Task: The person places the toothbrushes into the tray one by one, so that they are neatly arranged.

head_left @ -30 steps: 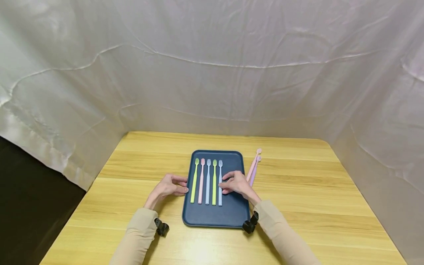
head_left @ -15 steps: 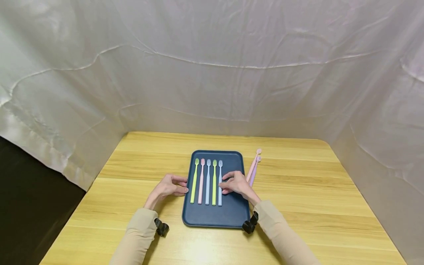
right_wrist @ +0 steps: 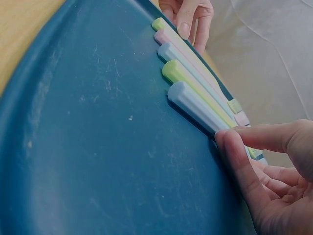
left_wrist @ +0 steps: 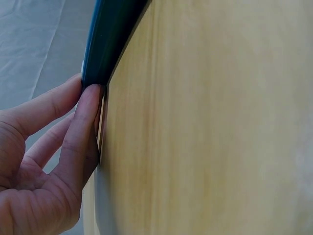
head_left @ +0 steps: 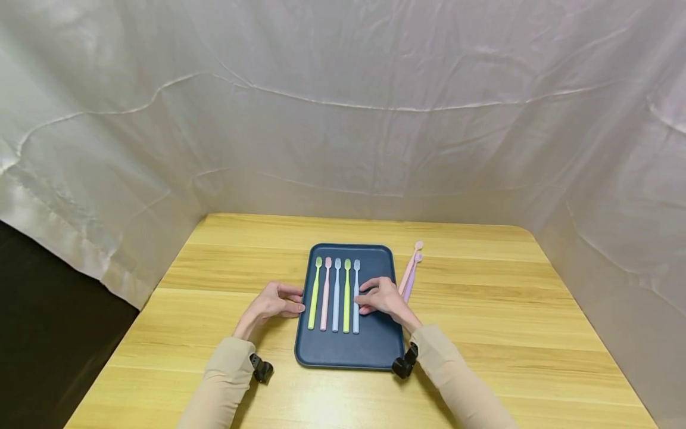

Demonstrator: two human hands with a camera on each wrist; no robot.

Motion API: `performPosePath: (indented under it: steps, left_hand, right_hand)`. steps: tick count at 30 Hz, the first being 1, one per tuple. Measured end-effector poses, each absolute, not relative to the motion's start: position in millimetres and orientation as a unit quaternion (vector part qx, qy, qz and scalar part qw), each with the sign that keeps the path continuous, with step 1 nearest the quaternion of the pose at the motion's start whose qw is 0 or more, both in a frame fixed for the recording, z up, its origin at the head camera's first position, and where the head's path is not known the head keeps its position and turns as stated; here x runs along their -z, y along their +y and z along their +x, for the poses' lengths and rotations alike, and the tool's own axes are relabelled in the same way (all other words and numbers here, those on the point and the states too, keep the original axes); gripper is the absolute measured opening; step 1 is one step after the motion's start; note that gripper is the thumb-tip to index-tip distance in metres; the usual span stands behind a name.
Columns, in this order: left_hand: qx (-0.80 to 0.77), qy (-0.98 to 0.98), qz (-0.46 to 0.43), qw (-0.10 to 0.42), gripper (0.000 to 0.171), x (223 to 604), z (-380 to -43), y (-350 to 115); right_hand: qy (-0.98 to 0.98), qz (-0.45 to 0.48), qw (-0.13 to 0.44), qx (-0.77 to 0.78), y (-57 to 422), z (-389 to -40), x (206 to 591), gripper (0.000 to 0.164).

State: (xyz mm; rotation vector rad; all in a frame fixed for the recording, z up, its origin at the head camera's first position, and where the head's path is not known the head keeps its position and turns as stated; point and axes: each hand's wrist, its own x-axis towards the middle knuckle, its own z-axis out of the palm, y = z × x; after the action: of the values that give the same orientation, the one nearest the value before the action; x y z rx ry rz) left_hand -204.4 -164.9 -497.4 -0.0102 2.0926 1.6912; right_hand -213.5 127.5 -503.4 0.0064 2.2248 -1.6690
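A dark blue tray (head_left: 343, 351) lies on the wooden table with several toothbrushes side by side on it, heads toward the far end. From the left they are yellow-green (head_left: 313, 307), pink (head_left: 324, 304), light blue (head_left: 336, 304), yellow-green (head_left: 346, 307) and light blue. My right hand (head_left: 383, 298) pinches the handle of the rightmost light blue toothbrush (right_wrist: 188, 100) between thumb and finger, low over the tray. At the tray's left side, my left hand (head_left: 271, 302) pinches the rim; the left wrist view shows thumb and fingertips (left_wrist: 90, 95) at that edge.
Just right of the tray, a pink toothbrush (head_left: 407, 271) and a purple toothbrush (head_left: 410, 281) lie on the table (head_left: 498, 298), partly hidden by the right hand. A pale curtain (head_left: 343, 149) surrounds the table's back and sides.
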Motion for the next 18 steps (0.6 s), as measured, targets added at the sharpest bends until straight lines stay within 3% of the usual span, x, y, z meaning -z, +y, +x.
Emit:
performPosePath:
  steps: [13, 18]
  left_hand:
    - [-0.616, 0.756, -0.006, 0.222, 0.056, 498.9, -204.9, -165.4]
    - [-0.618, 0.753, -0.002, 0.224, 0.055, 498.0, -205.0, -165.5]
  right_hand:
    - [0.769, -0.016, 0.172, 0.616, 131.3, -212.9, 507.4, 0.038]
    - [0.751, -0.063, 0.136, 0.643, 142.9, -210.0, 507.5, 0.041]
